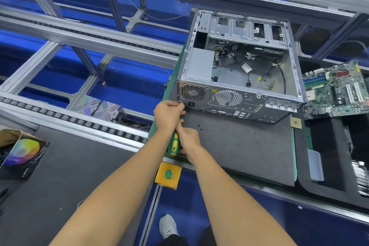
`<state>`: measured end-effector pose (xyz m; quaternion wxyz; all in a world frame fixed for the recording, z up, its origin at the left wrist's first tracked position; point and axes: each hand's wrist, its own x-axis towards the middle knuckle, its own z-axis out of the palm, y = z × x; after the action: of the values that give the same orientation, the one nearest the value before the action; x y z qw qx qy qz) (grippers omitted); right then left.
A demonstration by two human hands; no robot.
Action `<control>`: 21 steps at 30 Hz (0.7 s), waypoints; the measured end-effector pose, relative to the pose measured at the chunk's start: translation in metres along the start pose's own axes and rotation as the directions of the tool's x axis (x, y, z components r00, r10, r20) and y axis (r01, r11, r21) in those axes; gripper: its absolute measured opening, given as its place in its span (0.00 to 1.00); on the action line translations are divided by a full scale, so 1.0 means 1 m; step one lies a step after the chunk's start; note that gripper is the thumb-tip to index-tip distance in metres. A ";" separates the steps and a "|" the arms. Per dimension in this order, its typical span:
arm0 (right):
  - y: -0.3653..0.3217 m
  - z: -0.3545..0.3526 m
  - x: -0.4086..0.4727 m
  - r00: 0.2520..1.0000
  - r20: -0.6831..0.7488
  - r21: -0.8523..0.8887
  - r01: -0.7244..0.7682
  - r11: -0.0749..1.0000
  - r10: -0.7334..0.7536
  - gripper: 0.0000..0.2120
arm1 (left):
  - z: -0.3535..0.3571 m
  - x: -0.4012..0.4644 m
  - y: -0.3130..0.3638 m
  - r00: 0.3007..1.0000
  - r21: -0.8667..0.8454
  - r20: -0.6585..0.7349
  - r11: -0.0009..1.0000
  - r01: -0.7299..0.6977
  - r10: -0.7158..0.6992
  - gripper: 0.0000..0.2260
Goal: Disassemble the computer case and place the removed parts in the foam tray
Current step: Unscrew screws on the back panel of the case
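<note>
At the computer case (239,62) rear corner | left hand (168,114) steadied screw area; right hand (187,140) gripped screwdriver (173,144) | motherboard (337,90) already out beside case; power supply (200,64) remained inside.

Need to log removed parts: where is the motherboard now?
In the head view, the motherboard lies at the right edge, just right of the open computer case, over the black foam tray.
</note>
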<state>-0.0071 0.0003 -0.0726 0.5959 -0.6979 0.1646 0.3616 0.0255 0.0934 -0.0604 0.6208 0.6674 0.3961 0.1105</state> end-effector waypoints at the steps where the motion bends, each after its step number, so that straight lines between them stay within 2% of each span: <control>1: 0.000 0.000 0.000 1.000 0.001 0.000 0.004 1.000 -0.004 0.17 | 0.000 0.000 0.000 1.000 0.003 -0.011 1.000 -0.006 0.006 0.05; 8: 0.001 0.000 -0.001 0.999 -0.011 -0.033 0.035 0.999 -0.035 0.18 | 0.003 0.000 0.002 0.999 0.079 -0.044 0.997 -0.022 0.026 0.06; 15: 0.007 -0.003 -0.001 0.997 -0.020 -0.037 0.079 0.996 -0.079 0.19 | 0.013 -0.012 0.006 0.979 0.273 -0.183 0.961 -0.037 0.089 0.06; 21: 0.009 -0.006 0.003 0.996 -0.006 -0.046 0.091 0.995 -0.091 0.20 | 0.018 -0.023 0.010 0.954 0.288 -0.270 0.957 -0.046 0.127 0.06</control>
<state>-0.0092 -0.0065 -0.0805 0.5950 -0.7197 0.1267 0.3347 0.0254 0.0653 -0.0468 0.4516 0.7420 0.4632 0.1762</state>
